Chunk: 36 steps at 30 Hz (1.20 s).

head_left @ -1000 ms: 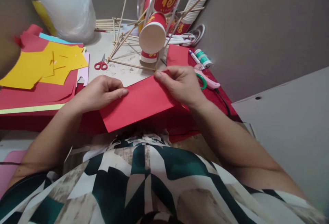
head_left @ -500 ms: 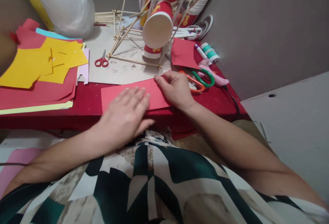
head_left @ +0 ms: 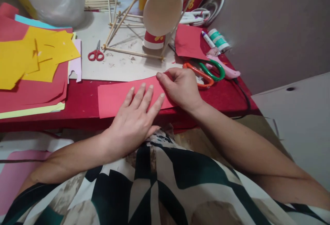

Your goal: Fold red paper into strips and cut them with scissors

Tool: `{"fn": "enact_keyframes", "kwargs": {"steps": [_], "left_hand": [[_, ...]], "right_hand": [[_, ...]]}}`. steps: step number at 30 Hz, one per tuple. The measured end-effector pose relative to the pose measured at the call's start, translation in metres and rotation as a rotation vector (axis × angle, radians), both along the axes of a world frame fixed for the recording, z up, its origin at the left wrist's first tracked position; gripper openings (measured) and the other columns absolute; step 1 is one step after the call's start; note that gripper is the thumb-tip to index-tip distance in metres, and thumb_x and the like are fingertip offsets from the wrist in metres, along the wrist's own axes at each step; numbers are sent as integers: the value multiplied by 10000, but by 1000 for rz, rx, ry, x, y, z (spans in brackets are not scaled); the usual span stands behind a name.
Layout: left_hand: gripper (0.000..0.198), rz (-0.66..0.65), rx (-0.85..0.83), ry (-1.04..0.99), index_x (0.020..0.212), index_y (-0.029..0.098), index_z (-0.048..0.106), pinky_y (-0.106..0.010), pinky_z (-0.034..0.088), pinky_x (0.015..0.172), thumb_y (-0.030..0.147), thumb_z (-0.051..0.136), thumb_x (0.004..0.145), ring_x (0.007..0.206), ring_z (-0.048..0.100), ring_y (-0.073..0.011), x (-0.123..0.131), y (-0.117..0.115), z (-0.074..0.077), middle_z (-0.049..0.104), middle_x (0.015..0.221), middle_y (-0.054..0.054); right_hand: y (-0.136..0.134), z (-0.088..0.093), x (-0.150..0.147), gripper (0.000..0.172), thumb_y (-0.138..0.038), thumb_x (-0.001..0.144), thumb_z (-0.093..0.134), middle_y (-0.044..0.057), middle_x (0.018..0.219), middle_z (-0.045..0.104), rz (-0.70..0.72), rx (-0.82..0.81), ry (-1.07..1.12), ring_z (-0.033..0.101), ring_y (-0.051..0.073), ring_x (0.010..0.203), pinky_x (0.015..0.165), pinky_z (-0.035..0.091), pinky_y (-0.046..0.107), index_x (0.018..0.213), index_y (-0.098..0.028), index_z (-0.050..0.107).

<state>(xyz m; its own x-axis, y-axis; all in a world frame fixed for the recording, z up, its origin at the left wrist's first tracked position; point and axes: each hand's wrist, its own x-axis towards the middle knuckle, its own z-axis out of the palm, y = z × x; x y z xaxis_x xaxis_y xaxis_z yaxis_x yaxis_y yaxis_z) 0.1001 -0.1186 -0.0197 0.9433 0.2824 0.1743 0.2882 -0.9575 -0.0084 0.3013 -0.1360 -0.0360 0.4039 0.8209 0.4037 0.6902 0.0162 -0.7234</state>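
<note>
A strip of red paper [head_left: 110, 97] lies along the front edge of the red-covered table. My left hand [head_left: 136, 115] rests flat on it with the fingers spread. At the strip's right end my right hand [head_left: 182, 87] pinches the paper between thumb and curled fingers. Just right of that hand lie scissors with orange and green handles [head_left: 203, 75]; their blades are hidden. Behind the strip, small red-handled scissors [head_left: 96, 53] sit on a grey board [head_left: 85, 66].
A frame of wooden sticks [head_left: 134, 51] with red paper cups [head_left: 163, 10] stands on the board. Yellow paper pieces [head_left: 51, 53] and coloured sheets are piled at left. A red paper square [head_left: 189, 42], a marker [head_left: 207, 39] and a pink corded tool [head_left: 227, 70] lie at right.
My left hand has slid slightly right along the red paper and settled, its fingers now spread. My right hand keeps its pinch. The whole view has shifted a little.
</note>
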Motion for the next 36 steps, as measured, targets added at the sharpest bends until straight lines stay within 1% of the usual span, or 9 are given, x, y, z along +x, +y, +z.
{"fn": "enact_keyframes", "kwargs": {"steps": [4,10,15,20,23,26,29,31,36], "left_hand": [[764,-97,-14,-16,1594,45,373,-540,310,1248,422,610,973,1529,352,-401,9,-9,-5,393,1624,-251],[732,-63,9,11,1625,136,340,-582,389,1192,387,583,983,1480,431,-421,11,-5,-18,442,1600,-234],[665,-89,19,17,1593,170,423,-614,410,1164,324,594,968,1479,426,-433,8,-2,-24,438,1599,-234],[632,-101,29,-10,1566,173,472,-639,422,1139,335,592,967,1458,446,-459,8,-2,-27,456,1582,-250],[616,-100,39,-24,1556,178,487,-620,431,1140,335,589,969,1456,454,-449,8,-2,-28,467,1579,-243],[608,-104,54,-41,1553,185,493,-605,437,1140,351,585,975,1456,456,-442,8,-2,-29,476,1576,-237],[619,-102,32,-48,1559,188,484,-597,430,1148,372,586,976,1463,450,-434,7,-1,-29,471,1582,-229],[621,-106,21,-51,1557,179,484,-597,422,1153,360,591,973,1465,448,-433,7,-1,-29,464,1586,-229],[622,-102,43,-56,1540,156,509,-581,426,1153,349,622,960,1450,469,-433,6,-1,-28,486,1570,-225]], "right_hand": [[1,0,1,422,-258,913,626,-49,498,389,-7,-32,-29,335,114,530,572,281,316,539,-223,431],[1,3,3,434,-253,906,643,-41,511,388,-34,-81,-122,342,118,533,582,285,317,542,-226,408],[2,1,4,427,-268,896,659,-36,510,396,-54,-103,-174,350,125,538,600,333,316,548,-227,414],[-1,0,12,376,-325,877,704,-18,519,441,-79,-124,-242,438,153,573,656,402,330,564,-217,523],[-18,6,15,267,-382,929,648,33,623,614,-129,-73,-355,568,197,627,675,450,356,728,-208,669],[-51,9,12,275,-393,1007,527,106,923,779,-97,64,-487,714,250,830,748,521,381,999,-210,731],[-86,0,5,309,-347,1013,540,144,1168,784,88,84,-621,729,282,1100,924,552,411,1240,-197,686],[-103,-13,0,393,-363,1016,542,165,1228,766,186,55,-669,705,298,1193,975,557,441,1344,-166,633],[-114,-35,-8,522,-324,1010,557,192,1341,711,192,18,-703,654,317,1299,1072,522,517,1494,-133,507]]}}
